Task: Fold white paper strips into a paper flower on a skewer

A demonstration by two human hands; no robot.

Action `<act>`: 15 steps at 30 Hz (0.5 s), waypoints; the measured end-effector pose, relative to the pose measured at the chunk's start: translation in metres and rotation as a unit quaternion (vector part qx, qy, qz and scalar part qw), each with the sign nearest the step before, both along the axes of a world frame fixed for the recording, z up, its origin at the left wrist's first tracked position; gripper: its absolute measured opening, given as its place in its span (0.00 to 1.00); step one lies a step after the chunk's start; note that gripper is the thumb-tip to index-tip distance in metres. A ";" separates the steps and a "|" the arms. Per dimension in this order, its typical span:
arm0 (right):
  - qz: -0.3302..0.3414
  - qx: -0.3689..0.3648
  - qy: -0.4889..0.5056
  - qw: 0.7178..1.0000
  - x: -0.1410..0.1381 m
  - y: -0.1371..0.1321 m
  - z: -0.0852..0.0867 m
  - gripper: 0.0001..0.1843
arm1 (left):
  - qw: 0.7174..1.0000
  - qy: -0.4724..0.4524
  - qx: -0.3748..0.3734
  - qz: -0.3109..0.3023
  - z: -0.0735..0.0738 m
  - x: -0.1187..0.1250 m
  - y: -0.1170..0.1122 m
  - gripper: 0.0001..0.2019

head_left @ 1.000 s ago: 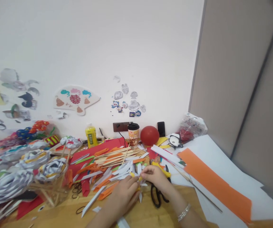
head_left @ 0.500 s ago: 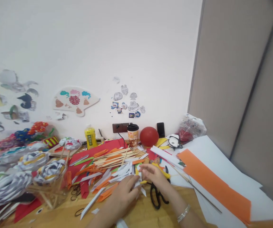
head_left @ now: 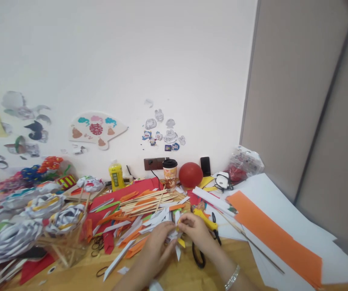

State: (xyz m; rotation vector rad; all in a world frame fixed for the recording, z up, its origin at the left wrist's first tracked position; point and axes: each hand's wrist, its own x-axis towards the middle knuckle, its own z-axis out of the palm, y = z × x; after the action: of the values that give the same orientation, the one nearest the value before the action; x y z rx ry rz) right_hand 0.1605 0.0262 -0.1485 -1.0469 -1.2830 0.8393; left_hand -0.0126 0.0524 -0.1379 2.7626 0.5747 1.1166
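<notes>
Side by side over the near middle of the table, my two hands are close together around a small bundle of folded paper strips (head_left: 177, 251), white with some yellow. My left hand (head_left: 161, 242) is closed around the bundle from the left, its fingertips partly hidden. With thumb and fingers pinched, my right hand (head_left: 194, 229) grips a yellow paper strip (head_left: 178, 224) at the top of it. Black-handled scissors (head_left: 198, 258) lie partly beneath my right forearm. Just beyond that hand is a yellow tool (head_left: 206, 219), its kind unclear.
Loose strips (head_left: 131, 234) and wooden sticks (head_left: 146, 202) cover red paper behind my hands. Farther back stand a paper cup (head_left: 170, 176), a red balloon (head_left: 190, 175) and a yellow bottle (head_left: 116, 176). Orange paper (head_left: 277, 238) lies right; paper flowers (head_left: 13, 238) crowd the left.
My right hand has come down and its fingers have closed in a pinch on the yellow strip. My left hand has shifted only slightly. The right forearm now covers more of the scissors.
</notes>
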 end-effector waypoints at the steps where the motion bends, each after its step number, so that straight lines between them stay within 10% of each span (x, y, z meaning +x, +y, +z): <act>1: -0.002 0.008 -0.004 1.000 -0.002 -0.001 0.002 0.07 | 1.000 -0.008 0.029 -0.005 -0.002 0.001 0.002 0.12; 15: -0.014 0.015 0.008 1.000 -0.004 -0.007 0.010 0.07 | 0.986 -0.049 0.158 0.000 -0.007 0.002 0.007 0.09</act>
State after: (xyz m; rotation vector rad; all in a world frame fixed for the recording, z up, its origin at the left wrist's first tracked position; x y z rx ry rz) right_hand 0.1567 0.0196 -0.1388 -1.0303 -1.2613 0.8029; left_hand -0.0106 0.0590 -0.1448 2.9411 0.4159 1.4489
